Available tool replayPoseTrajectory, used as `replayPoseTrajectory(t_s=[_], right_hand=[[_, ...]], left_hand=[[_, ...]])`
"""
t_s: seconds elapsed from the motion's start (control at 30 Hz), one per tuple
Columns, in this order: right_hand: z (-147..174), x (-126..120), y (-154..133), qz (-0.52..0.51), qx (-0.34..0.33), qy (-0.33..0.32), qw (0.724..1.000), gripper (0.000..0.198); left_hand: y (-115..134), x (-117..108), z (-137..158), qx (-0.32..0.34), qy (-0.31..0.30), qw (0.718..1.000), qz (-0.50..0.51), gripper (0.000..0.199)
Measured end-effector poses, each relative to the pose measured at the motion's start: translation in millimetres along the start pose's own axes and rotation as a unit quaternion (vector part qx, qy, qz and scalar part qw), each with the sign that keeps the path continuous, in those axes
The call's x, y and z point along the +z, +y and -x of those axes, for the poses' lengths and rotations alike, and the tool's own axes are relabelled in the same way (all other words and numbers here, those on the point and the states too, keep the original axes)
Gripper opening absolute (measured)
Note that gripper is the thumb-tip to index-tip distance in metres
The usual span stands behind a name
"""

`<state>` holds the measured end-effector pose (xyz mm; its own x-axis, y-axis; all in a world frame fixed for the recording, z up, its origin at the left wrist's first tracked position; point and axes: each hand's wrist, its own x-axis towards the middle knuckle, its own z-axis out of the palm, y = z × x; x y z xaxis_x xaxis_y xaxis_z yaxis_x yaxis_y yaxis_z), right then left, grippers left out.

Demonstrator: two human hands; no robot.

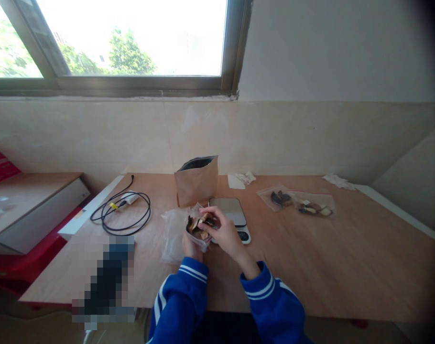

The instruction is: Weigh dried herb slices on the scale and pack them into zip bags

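My left hand (192, 249) is wrapped around a small clear plastic bag (203, 244) from below, most of its fingers hidden behind it. The bag's mouth gapes upward and shows dried mushroom slices (193, 226), dark brown and cream. At the mouth, my right hand (224, 232) has its thumb and fingers pinched together on dried mushroom pieces. Just behind and to the right stands a white digital kitchen scale (236, 213), partly covered by my right hand. An open brown kraft paper bag (197, 187) stands upright beyond my hands.
Flat clear plastic bags (170, 239) lie left of my hands. Two zip bags with dried pieces, one (280, 198) beside another (314, 206), rest on the right. A coiled black cable (103, 217) and a pixelated dark object (108, 277) occupy the left. Crumpled tissue (246, 177) lies near the wall.
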<state>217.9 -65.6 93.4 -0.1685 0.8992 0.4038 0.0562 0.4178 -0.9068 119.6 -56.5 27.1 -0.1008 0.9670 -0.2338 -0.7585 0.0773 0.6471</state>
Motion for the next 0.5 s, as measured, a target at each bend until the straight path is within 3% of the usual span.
replayPoseTrajectory(t_s=[0.13,0.4,0.5], right_hand=[[-7,-4,2,-0.062,0.002,0.031,0.998,0.031],[-18,-1,-2,-0.073,-0.009,0.003,0.997,0.035],[-32,-2,-13,-0.103,-0.039,0.026,0.994,0.032]], left_hand=[[-3,-2,0,0.009,0.015,0.998,0.053,0.033],[-5,-6,-3,0.013,0.038,0.997,0.069,0.033],[-5,-8,-5,0.010,0.051,0.996,0.071,0.032]])
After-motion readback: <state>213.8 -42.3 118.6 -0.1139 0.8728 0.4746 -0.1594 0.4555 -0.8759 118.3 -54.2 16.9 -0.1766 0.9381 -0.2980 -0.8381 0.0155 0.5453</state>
